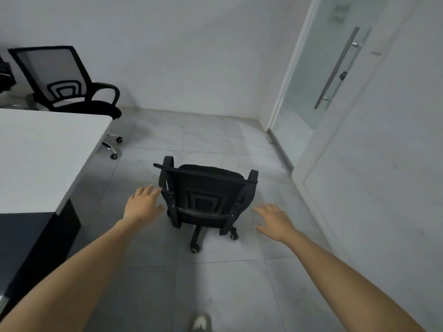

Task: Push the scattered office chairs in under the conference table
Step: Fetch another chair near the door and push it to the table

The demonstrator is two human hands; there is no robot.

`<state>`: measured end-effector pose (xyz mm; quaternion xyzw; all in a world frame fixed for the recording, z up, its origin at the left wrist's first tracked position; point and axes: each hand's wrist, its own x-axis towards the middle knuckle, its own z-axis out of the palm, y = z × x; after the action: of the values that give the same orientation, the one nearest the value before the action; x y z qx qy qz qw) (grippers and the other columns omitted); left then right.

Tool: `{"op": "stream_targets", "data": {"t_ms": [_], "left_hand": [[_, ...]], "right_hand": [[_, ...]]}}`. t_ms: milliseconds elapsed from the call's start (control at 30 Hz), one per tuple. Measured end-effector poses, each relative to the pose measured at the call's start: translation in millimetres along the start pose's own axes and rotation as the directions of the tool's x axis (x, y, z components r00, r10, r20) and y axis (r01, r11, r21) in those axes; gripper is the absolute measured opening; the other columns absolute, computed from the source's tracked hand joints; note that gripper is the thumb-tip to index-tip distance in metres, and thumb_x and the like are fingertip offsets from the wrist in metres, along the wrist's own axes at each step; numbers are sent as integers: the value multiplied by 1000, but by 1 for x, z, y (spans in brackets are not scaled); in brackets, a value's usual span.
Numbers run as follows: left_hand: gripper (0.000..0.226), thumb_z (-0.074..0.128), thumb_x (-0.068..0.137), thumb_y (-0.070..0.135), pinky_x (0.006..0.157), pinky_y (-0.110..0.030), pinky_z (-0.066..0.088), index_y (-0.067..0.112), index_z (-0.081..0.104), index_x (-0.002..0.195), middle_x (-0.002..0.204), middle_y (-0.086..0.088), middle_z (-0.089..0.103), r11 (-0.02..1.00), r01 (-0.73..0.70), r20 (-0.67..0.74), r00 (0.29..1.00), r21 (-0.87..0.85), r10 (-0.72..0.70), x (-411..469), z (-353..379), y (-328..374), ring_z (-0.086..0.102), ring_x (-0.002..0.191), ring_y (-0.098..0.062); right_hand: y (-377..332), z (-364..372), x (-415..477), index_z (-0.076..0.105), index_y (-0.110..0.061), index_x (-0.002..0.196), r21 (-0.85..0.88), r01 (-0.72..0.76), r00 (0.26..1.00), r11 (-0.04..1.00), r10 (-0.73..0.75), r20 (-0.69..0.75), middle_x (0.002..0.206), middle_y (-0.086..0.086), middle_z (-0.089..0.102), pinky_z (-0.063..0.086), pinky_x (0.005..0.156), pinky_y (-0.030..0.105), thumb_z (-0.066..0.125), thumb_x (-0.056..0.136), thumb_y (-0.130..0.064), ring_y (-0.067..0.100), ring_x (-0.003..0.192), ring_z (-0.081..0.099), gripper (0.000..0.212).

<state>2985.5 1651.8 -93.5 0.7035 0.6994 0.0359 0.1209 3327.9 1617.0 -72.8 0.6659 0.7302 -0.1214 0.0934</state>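
Right now your shoe is at the bottom edge on the grey tile floor, and both bare forearms reach forward. Your left hand is spread wide, palm down, holding nothing, fingertips just beside the left edge of the black chair; whether they touch the frame, cannot tell. Your right hand is also wide and empty, near the chair's right side but apart from it.

That black chair stands out in the open floor with its back toward you, well apart from the conference table, which runs along your left with its white top and dark end panel.

Step in hand, as a judgement: reaching to take the backrest, grasp not yet made. Next move calls for both hands closing on the top rail or the back's sides, then swinging the chair left on its castors so the seat faces the table edge, and rolling it in. Watch the armrests against the tabletop, and castors may drift on tile.

Farther off, the mesh-back chair sits at the table's far end, seat near the corner, not pushed under. Glass door with a long bar handle is far right.
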Motion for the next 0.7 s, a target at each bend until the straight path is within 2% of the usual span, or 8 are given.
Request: {"op": "stream_targets", "data": {"t_ms": [233, 333, 500, 600, 700], "left_hand": [[69, 49, 93, 30, 119, -42, 16, 23, 13, 151, 161, -8, 5, 991, -8, 110, 994, 132, -7, 139, 1, 3, 1, 149, -26], [72, 50, 92, 29, 120, -43, 14, 24, 9, 151, 161, -5, 5, 980, -37, 168, 986, 193, 4, 175, 4, -3, 0, 149, -24], [72, 50, 93, 31, 120, -46, 13, 23, 9, 152, 161, -3, 7, 968, -27, 360, 931, 248, -67, 212, 19, -7, 4, 149, -22], [68, 49, 94, 31, 119, -47, 13, 23, 14, 151, 160, -4, 15, 957, -19, 339, 937, 291, -85, 223, 29, -6, 7, 149, -23], [54, 47, 94, 33, 116, -44, 23, 25, 31, 145, 148, -6, 36, 950, 31, 249, 962, 311, -112, 228, 39, 1, 26, 142, -26]], "right_hand": [[11, -19, 137, 15, -18, 150, -39, 8, 995, 999, -4, 104, 158, 9, 16, 22, 116, 40, 50, 94, -31, 27, 145, 15, 67], [14, -12, 172, 13, -17, 150, -49, 33, 987, 998, -25, 159, 159, 9, 13, 18, 118, 40, 47, 95, -30, 27, 147, 11, 66], [22, -6, 212, 16, -19, 150, -10, 74, 973, 997, -70, 220, 157, 6, 21, 22, 118, 39, 44, 96, -27, 26, 144, 21, 61], [30, -1, 233, 20, -21, 149, 22, 97, 966, 995, -99, 238, 154, 5, 29, 27, 115, 38, 44, 96, -24, 27, 140, 30, 59], [36, 8, 250, 29, -21, 146, 63, 127, 958, 990, -139, 249, 148, 7, 41, 34, 111, 39, 43, 96, -20, 27, 132, 42, 52]]}}
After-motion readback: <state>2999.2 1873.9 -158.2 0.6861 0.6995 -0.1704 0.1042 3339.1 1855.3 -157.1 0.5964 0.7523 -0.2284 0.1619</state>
